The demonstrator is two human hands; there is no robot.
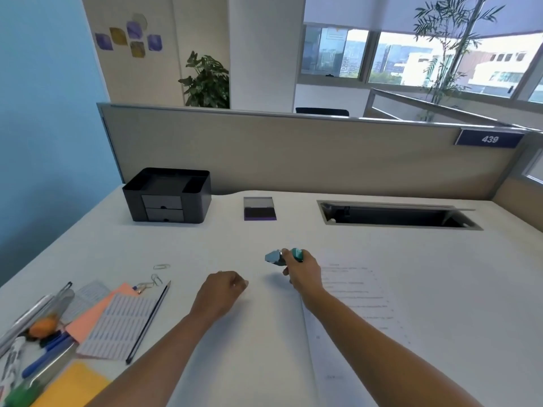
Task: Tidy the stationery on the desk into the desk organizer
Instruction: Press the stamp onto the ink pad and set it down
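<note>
A: What are the hands doing at this office desk [235,236]?

B: The right hand [299,273] grips a small teal and grey object [274,257] above the white top. I cannot tell what kind of object it is. The left hand [223,289] rests just beside it on the desk, fingers curled under, with nothing seen in them.

A: And the organizer?

B: The black organizer [167,195] stands at the back left against the partition [293,154], both grey drawers closed — well apart from either hand. Pens [44,348], a pencil [150,321], paper clips [158,279], a label sheet [117,327] and a pink note [97,312] lie along the near left edge. A printed sheet [352,289] lies under the right forearm.
</note>
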